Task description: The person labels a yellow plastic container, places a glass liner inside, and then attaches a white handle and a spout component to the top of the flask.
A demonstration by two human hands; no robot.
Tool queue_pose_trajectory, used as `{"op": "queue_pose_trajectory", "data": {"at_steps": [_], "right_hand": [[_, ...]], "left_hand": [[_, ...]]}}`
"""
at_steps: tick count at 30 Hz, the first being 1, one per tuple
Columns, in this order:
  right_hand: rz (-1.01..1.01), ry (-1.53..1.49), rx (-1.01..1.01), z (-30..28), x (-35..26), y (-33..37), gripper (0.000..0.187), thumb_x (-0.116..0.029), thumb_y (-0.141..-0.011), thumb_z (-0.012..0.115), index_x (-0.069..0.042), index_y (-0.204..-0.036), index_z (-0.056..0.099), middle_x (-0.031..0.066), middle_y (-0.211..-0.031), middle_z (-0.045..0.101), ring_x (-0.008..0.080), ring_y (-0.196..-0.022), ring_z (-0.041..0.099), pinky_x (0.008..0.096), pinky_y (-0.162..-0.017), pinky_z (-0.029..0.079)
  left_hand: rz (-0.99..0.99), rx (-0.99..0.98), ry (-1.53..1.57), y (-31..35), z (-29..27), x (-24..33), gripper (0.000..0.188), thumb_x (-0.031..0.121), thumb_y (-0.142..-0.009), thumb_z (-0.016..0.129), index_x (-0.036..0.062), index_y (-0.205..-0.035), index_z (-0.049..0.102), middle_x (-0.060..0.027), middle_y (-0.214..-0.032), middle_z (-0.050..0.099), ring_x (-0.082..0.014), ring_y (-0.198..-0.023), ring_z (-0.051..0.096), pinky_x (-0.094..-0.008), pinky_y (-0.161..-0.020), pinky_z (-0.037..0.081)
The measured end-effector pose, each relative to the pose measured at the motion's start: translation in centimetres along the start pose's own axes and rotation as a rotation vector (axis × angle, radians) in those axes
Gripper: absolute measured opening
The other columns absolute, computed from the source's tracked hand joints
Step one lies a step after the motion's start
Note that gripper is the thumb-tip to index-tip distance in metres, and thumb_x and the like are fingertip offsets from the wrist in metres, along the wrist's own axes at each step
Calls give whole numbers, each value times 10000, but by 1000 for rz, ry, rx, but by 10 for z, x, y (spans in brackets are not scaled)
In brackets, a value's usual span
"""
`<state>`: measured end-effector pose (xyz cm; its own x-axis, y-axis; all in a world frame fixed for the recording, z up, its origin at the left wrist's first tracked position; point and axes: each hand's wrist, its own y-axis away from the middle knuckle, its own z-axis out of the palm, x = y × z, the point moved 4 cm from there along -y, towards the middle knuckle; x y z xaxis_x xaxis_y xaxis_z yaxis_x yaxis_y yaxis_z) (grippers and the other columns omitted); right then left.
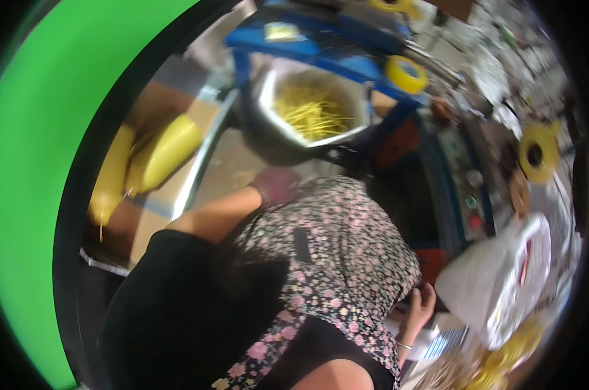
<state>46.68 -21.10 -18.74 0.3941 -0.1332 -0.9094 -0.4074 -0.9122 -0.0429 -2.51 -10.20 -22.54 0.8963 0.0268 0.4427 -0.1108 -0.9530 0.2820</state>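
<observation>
Left hand at floral cloth edge; right hand between cloth and white bag; grips unclear.

I can read no lettering or numbers from where I sit. A small red mark shows on the white plastic bag to my right, and blue stripes mark a pale surface beside my right hand; both are too blurred to make out as writing.
</observation>
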Motion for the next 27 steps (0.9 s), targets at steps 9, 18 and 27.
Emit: {"op": "queue_pose_trajectory", "data": {"at_steps": [9,18,27], "right_hand": [[-104,652,296,-66,-12,-59,329,-234,-962,567,85,-1032,607,212,-1010,649,312,-859,591,390,-820,477],[68,187,-67,-6,-5,-28,286,-208,-952,587,50,-1073,594,49,-997,597,145,-898,527,264,-825,434],[-366,1004,69,11,-29,-63,180,-137,-900,579,43,-887,575,222,-891,567,390,-868,532,451,-809,428]], "left_hand": [[-473,703,-96,103,-18,-216,304,340,-858,547,117,-1028,668,-93,-1089,650,-275,-1016,609,-386,-905,475],[-1087,449,243,194,-44,-318,457,325,-923,540,123,-1327,470,-177,-1374,505,-338,-1264,477,-383,-1054,380],[-1037,304,315,171,-19,-416,547,411,-903,581,59,-1317,526,-149,-1348,544,-268,-1238,505,-355,-1037,389]]}}
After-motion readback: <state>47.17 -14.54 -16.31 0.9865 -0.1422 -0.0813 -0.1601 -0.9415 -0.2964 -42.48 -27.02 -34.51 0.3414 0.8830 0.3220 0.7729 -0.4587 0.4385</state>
